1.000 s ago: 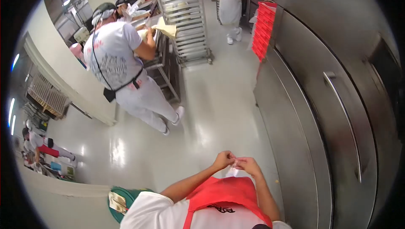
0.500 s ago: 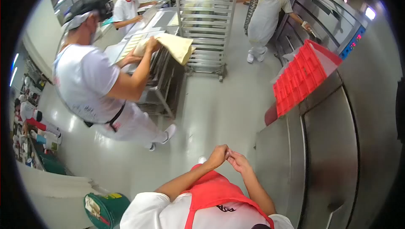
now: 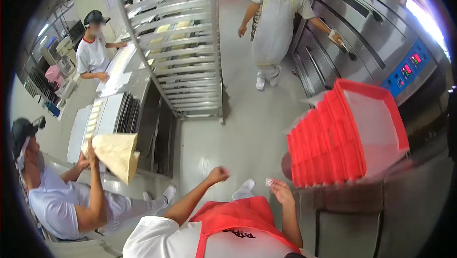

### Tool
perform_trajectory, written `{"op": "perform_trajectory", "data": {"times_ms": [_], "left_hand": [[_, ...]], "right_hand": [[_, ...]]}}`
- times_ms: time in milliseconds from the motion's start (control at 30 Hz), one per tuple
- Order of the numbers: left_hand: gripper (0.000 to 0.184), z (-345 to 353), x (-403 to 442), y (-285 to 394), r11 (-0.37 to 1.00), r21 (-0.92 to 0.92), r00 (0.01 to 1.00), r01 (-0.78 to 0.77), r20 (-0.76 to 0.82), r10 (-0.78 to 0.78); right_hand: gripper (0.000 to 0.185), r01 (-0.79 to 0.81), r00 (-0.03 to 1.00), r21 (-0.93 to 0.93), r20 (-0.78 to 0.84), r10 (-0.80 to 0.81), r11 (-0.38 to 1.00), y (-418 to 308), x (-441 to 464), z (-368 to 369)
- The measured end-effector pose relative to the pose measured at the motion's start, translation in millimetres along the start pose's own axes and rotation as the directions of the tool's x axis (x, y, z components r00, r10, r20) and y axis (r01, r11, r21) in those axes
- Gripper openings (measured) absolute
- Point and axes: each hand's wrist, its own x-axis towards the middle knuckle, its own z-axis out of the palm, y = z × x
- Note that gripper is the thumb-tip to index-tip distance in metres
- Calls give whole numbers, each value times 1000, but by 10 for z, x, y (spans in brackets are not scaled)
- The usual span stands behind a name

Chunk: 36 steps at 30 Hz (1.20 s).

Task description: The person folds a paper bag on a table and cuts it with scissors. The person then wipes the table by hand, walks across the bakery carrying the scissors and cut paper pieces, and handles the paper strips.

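Note:
My right hand [image 3: 283,192] pinches a small crumpled whitish thing [image 3: 270,182] between its fingertips, in front of the red apron [image 3: 238,215]. Apart from it, to the left, my left hand [image 3: 218,175] has its fingers curled in; whether anything is inside is hidden and slightly blurred. Beyond my right hand, a tall stack of red crates [image 3: 328,144] leans across the view, with a pale liner in the end crate.
A wheeled metal rack [image 3: 176,97] stands ahead beside a worktable [image 3: 145,83] with trays of dough. At left a co-worker [image 3: 62,196] holds a cream piping bag [image 3: 116,153]. Another person [image 3: 93,51] works behind. One in an apron [image 3: 272,25] touches the oven [image 3: 352,29].
My hands have come apart, the small whitish thing staying in the right. The view has moved forward; rack, crates and oven appear larger. The co-worker with the bag is now further left and lower.

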Motion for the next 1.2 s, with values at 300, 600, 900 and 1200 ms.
{"op": "perform_trajectory", "data": {"times_ms": [300, 600, 900, 1200], "left_hand": [[23, -1399, 452, -916, 667, -214, 656, 714, -131, -744], [34, -2200, 3989, 216, 821, 558, 882, -123, 440, -168], [32, -2273, 7308, 3568, 822, 548, 988, -152, 86, 125], [19, -2445, 8790, 4238, 737, 671, 943, 79, 189, -273]], "right_hand": [[32, 52, 985, -163, 172, -24, 985, -2250, 2359, 750], [22, 4, 969, 118, -245, 26, 993, -3047, 4534, 530], [23, 71, 776, 294, -617, 133, 953, -3809, 5316, 238], [21, -297, 857, -195, -486, 171, 935, -4127, 6726, -866]]}}
